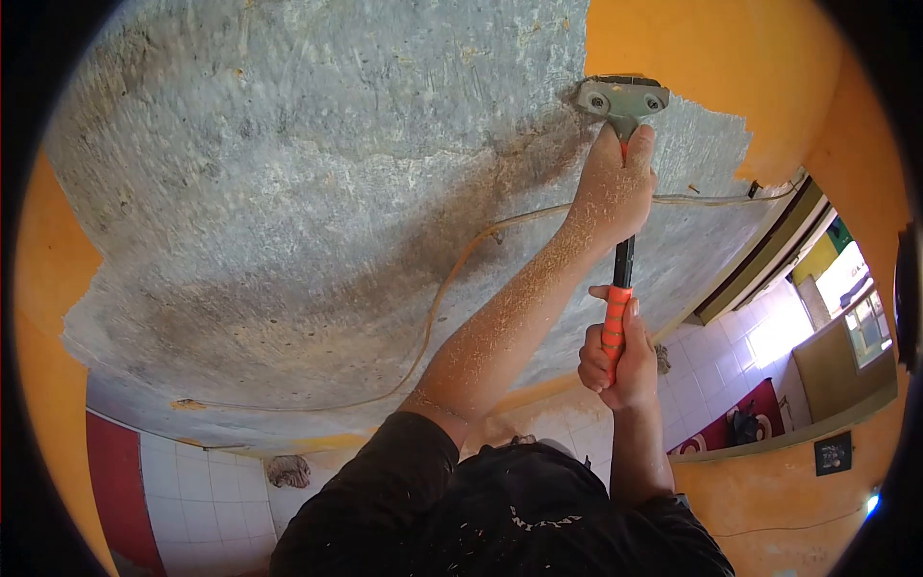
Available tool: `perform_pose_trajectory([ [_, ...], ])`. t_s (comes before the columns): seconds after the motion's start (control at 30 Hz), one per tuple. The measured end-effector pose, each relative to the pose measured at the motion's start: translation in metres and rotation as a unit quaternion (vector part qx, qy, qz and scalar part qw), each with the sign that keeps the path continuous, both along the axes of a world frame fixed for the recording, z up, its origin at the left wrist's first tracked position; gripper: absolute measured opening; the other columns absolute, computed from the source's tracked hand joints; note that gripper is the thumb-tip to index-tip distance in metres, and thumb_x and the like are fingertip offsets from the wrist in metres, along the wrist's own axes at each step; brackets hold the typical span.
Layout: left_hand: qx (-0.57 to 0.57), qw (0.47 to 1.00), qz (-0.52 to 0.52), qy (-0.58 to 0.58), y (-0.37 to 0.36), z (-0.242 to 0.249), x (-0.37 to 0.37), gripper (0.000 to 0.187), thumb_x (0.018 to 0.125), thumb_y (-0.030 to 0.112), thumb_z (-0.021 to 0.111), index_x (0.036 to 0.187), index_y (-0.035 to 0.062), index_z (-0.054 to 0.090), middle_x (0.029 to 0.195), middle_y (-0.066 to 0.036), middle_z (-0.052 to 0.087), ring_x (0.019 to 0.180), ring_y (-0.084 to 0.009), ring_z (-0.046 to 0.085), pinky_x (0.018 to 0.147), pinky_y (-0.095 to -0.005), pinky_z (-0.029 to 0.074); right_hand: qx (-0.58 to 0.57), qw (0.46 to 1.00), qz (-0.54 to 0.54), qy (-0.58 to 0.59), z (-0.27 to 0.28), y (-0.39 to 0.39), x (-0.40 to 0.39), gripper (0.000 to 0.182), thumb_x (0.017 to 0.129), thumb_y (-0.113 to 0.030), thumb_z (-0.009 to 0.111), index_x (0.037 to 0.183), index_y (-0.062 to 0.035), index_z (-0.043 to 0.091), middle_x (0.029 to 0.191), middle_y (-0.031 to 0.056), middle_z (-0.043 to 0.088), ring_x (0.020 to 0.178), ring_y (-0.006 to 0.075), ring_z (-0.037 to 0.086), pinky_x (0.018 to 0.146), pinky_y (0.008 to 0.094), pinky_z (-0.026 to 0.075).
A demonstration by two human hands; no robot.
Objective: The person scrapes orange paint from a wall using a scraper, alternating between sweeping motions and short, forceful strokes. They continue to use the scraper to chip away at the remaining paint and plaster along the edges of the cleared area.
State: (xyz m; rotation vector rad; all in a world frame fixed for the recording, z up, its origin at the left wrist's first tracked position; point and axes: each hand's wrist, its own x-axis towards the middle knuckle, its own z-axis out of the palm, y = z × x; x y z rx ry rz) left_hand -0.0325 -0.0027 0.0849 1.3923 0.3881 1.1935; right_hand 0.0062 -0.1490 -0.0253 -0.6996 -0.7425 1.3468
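Observation:
A long-handled scraper [625,102] has its wide metal head against the wall, at the edge where orange paint [711,48] meets bare grey plaster [317,183]. My left hand [615,188], dusted with orange flakes up the forearm, is closed around the shaft just below the head. Lower down, my right hand [623,358] grips the orange handle [615,322]. A black stretch of shaft shows between the two hands. The blade's contact edge is hidden by the head.
A thin cable [452,288] runs loosely across the plaster past my left forearm. Small nails stick out near a dark wall fitting [754,190]. White floor tiles [197,481], a crumpled cloth-like bundle [287,471] and a red patterned mat [731,423] lie below.

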Motion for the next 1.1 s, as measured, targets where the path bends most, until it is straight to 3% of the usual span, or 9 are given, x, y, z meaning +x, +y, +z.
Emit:
perform_pose_trajectory([
  [0.1, 0.12, 0.99, 0.067, 0.022, 0.007, -0.02, 0.001, 0.027, 0.101, 0.033, 0.045, 0.091, 0.009, 0.039, 0.057, 0.003, 0.038, 0.04, -0.0074, 0.037, 0.036, -0.0265, 0.032, -0.036, 0.999, 0.02, -0.016, -0.007, -0.007, 0.0, 0.054, 0.104, -0.052, 0.026, 0.134, -0.0102, 0.043, 0.048, 0.0007, 0.031, 0.033, 0.0111, 0.028, 0.033, 0.0273, 0.026],
  [0.13, 0.003, 1.0, 0.016, 0.003, 0.002, -0.028, 0.002, 0.027, 0.101, 0.033, 0.045, 0.091, 0.0089, 0.04, 0.056, 0.003, 0.038, 0.04, -0.0077, 0.037, 0.036, -0.0261, 0.032, -0.032, 0.999, 0.02, 0.024, -0.008, -0.011, -0.001, 0.052, 0.106, -0.046, 0.028, 0.131, -0.0035, 0.044, 0.049, 0.0013, 0.036, 0.033, 0.0107, 0.031, 0.034, 0.0255, 0.03],
  [0.23, -0.01, 1.0, -0.003, 0.001, -0.004, -0.015, -0.002, 0.028, 0.1, 0.034, 0.045, 0.09, 0.0087, 0.039, 0.057, 0.003, 0.038, 0.04, -0.0078, 0.037, 0.037, -0.0264, 0.032, -0.02, 1.0, 0.014, 0.005, -0.009, -0.007, 0.001, 0.053, 0.106, -0.046, 0.028, 0.131, -0.0029, 0.044, 0.049, 0.0009, 0.036, 0.033, 0.0106, 0.031, 0.034, 0.0255, 0.03],
  [0.37, 0.011, 1.0, 0.025, 0.002, -0.001, 0.01, 0.009, 0.029, 0.1, 0.034, 0.045, 0.089, 0.008, 0.04, 0.056, 0.003, 0.037, 0.04, -0.0084, 0.036, 0.037, -0.0277, 0.032, 0.006, 0.999, -0.006, -0.046, 0.012, 0.003, 0.01, 0.053, 0.105, -0.046, 0.029, 0.13, -0.0026, 0.045, 0.049, 0.0008, 0.036, 0.034, 0.01, 0.033, 0.034, 0.0252, 0.03],
  [0.5, -0.035, 0.999, 0.008, 0.0, -0.011, -0.008, 0.007, 0.028, 0.1, 0.034, 0.045, 0.089, 0.0082, 0.04, 0.055, 0.003, 0.037, 0.039, -0.0081, 0.035, 0.036, -0.0273, 0.033, -0.031, 0.998, 0.018, -0.054, 0.0, -0.008, 0.017, 0.053, 0.104, -0.05, 0.028, 0.131, -0.0073, 0.044, 0.048, 0.0008, 0.032, 0.033, 0.0103, 0.03, 0.033, 0.026, 0.029],
  [0.63, -0.023, 0.999, 0.024, -0.012, -0.009, -0.005, 0.011, 0.028, 0.1, 0.034, 0.045, 0.095, 0.0064, 0.044, 0.054, 0.004, 0.036, 0.039, -0.0075, 0.034, 0.036, -0.0266, 0.032, -0.016, 0.998, 0.035, -0.048, -0.005, 0.0, 0.023, 0.052, 0.105, -0.049, 0.028, 0.131, -0.0066, 0.044, 0.048, 0.0015, 0.034, 0.033, 0.0103, 0.031, 0.033, 0.0259, 0.029],
  [0.67, -0.014, 0.999, 0.032, -0.017, -0.006, 0.002, 0.011, 0.032, 0.1, 0.036, 0.044, 0.099, 0.0043, 0.045, 0.055, 0.004, 0.036, 0.04, -0.007, 0.034, 0.037, -0.0261, 0.031, -0.003, 0.999, 0.034, -0.043, 0.005, 0.003, 0.023, 0.054, 0.105, -0.047, 0.029, 0.129, -0.0014, 0.046, 0.05, 0.002, 0.038, 0.035, 0.0104, 0.033, 0.035, 0.0253, 0.031],
  [0.93, -0.043, 0.998, 0.047, 0.007, -0.012, -0.007, 0.01, 0.037, 0.102, 0.039, 0.043, 0.107, 0.0024, 0.045, 0.057, 0.004, 0.036, 0.041, -0.0062, 0.034, 0.038, -0.0251, 0.031, 0.015, 0.994, 0.054, -0.097, -0.008, 0.004, 0.031, 0.054, 0.104, -0.049, 0.03, 0.13, -0.0031, 0.043, 0.049, 0.0022, 0.037, 0.034, 0.0112, 0.033, 0.033, 0.0265, 0.03],
  [1.1, -0.001, 0.997, 0.071, -0.006, -0.009, 0.018, 0.017, 0.037, 0.102, 0.039, 0.043, 0.109, 0.0026, 0.045, 0.057, 0.004, 0.037, 0.041, -0.0064, 0.034, 0.037, -0.0249, 0.03, 0.036, 0.99, 0.033, -0.135, 0.011, 0.015, 0.039, 0.053, 0.105, -0.048, 0.03, 0.128, -0.0025, 0.045, 0.05, 0.0023, 0.037, 0.035, 0.0103, 0.034, 0.034, 0.0257, 0.031],
])
